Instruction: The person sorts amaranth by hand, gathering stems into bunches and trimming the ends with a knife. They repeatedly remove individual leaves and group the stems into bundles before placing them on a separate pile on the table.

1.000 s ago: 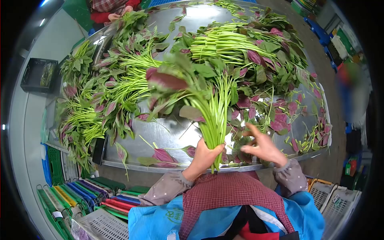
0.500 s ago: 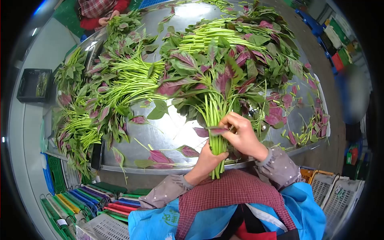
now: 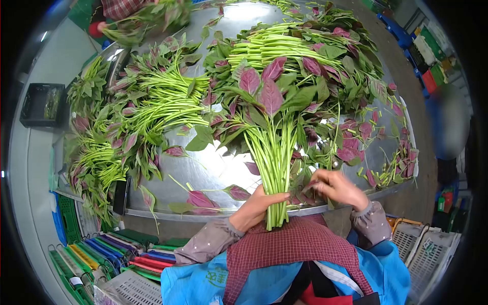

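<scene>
Near the table's front edge my left hand [image 3: 254,207] is wrapped round the lower stems of a bunch of amaranth [image 3: 269,152]. The stems stand upright in the view, cut ends downward, with green and purple leaves fanning out at the top. Just right of the stems, my right hand [image 3: 338,188] is closed in a pinch, slightly blurred. A small dark purple leaf [image 3: 309,186] shows at its fingertips, apart from the bunch.
A large amaranth pile [image 3: 284,46] lies at the back of the metal table [image 3: 234,168], with more bunches [image 3: 168,96] on the left. Loose leaves [image 3: 203,201] are scattered around. Crates [image 3: 137,287] stand below the front edge. Another person's hand [image 3: 99,28] is at the back left.
My right hand has moved right and down, away from the stems, with a leaf in its fingers. My left hand keeps its hold. The other person has lifted a bunch at the back left.
</scene>
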The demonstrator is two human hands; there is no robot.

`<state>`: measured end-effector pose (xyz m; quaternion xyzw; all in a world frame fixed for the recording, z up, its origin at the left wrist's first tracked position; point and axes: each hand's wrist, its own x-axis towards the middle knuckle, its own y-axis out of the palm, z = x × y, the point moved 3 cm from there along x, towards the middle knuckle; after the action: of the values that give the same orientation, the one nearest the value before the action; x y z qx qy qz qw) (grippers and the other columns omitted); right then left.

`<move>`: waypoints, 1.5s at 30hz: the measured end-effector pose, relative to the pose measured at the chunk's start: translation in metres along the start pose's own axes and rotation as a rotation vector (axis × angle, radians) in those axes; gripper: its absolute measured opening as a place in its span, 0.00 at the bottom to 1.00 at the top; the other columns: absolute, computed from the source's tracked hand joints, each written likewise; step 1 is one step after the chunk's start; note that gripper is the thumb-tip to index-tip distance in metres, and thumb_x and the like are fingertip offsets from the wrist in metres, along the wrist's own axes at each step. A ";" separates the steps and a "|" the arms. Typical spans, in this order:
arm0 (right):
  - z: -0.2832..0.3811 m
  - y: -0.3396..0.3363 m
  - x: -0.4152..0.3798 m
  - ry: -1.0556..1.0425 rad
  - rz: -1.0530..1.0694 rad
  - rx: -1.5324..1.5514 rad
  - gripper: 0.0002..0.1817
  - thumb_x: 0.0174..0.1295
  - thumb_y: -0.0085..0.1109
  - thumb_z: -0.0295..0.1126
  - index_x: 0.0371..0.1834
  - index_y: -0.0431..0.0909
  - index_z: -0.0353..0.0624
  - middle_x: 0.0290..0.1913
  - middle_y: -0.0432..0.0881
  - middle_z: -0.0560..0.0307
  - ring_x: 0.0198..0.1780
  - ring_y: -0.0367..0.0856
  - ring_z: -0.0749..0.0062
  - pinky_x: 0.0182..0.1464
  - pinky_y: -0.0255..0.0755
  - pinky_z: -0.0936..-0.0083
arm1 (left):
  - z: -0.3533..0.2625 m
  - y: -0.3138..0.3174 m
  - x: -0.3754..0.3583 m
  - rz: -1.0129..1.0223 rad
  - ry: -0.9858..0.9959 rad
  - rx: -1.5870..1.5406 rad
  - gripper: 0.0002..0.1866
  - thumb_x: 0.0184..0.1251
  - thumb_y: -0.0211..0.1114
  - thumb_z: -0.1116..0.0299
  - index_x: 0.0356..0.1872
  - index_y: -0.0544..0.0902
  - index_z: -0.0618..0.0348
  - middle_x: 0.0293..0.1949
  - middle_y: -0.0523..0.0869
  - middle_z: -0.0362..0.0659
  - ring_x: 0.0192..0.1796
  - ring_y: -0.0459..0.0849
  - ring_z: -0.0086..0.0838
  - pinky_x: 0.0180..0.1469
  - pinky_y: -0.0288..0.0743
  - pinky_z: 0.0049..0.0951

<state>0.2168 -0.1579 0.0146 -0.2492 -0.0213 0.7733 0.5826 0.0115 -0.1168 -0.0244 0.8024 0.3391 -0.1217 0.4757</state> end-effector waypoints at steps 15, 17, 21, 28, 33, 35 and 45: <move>0.096 0.009 0.081 -0.571 -0.790 -0.731 0.14 0.48 0.63 0.30 0.39 0.75 0.43 0.26 0.72 0.56 0.22 0.74 0.63 0.23 0.67 0.71 | 0.004 -0.003 0.009 -0.361 0.361 0.737 0.18 0.47 0.66 0.70 0.39 0.75 0.66 0.31 0.82 0.48 0.36 0.82 0.34 0.41 0.74 0.31; 0.088 0.005 0.092 -0.521 -0.793 -0.761 0.11 0.48 0.61 0.30 0.36 0.76 0.42 0.25 0.72 0.57 0.25 0.76 0.64 0.23 0.68 0.72 | 0.001 0.001 0.008 -0.370 0.386 0.798 0.18 0.47 0.66 0.70 0.39 0.75 0.67 0.32 0.82 0.49 0.36 0.82 0.35 0.41 0.74 0.31; 0.052 -0.011 0.103 -0.181 -0.557 0.405 0.07 0.56 0.59 0.31 0.27 0.73 0.40 0.19 0.70 0.68 0.21 0.69 0.84 0.22 0.63 0.82 | -0.003 -0.002 0.008 -0.372 0.376 0.798 0.18 0.47 0.65 0.70 0.40 0.75 0.66 0.32 0.82 0.49 0.36 0.82 0.36 0.42 0.74 0.31; 0.056 -0.001 0.081 -0.168 -0.316 0.751 0.06 0.66 0.44 0.35 0.35 0.64 0.45 0.21 0.72 0.64 0.19 0.68 0.88 0.15 0.57 0.93 | -0.003 -0.006 0.012 -0.357 0.345 0.748 0.15 0.48 0.67 0.72 0.37 0.75 0.67 0.31 0.81 0.44 0.33 0.80 0.26 0.37 0.74 0.27; 0.068 0.002 0.102 -0.233 -0.502 -0.062 0.13 0.53 0.59 0.34 0.32 0.70 0.37 0.16 0.71 0.56 0.16 0.71 0.75 0.21 0.64 0.73 | -0.006 -0.003 0.012 -0.382 0.329 0.866 0.20 0.47 0.65 0.68 0.42 0.74 0.65 0.35 0.82 0.51 0.39 0.81 0.42 0.43 0.73 0.36; 0.074 0.001 0.108 -0.214 -0.662 -0.406 0.12 0.49 0.60 0.32 0.32 0.73 0.34 0.17 0.72 0.49 0.19 0.74 0.71 0.25 0.67 0.71 | -0.007 -0.002 0.010 -0.395 0.325 0.908 0.20 0.48 0.65 0.67 0.43 0.73 0.65 0.35 0.81 0.52 0.40 0.81 0.43 0.43 0.73 0.36; 0.061 0.010 0.072 -0.031 -0.261 0.485 0.08 0.63 0.42 0.33 0.33 0.65 0.40 0.18 0.65 0.67 0.15 0.62 0.84 0.18 0.59 0.84 | 0.001 -0.011 0.014 -0.304 0.318 0.653 0.18 0.49 0.63 0.72 0.42 0.73 0.67 0.34 0.81 0.48 0.38 0.80 0.32 0.41 0.73 0.30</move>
<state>0.1690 -0.0794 0.0388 -0.0857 0.1237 0.6779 0.7196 0.0146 -0.1077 -0.0398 0.8610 0.4669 -0.1666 0.1135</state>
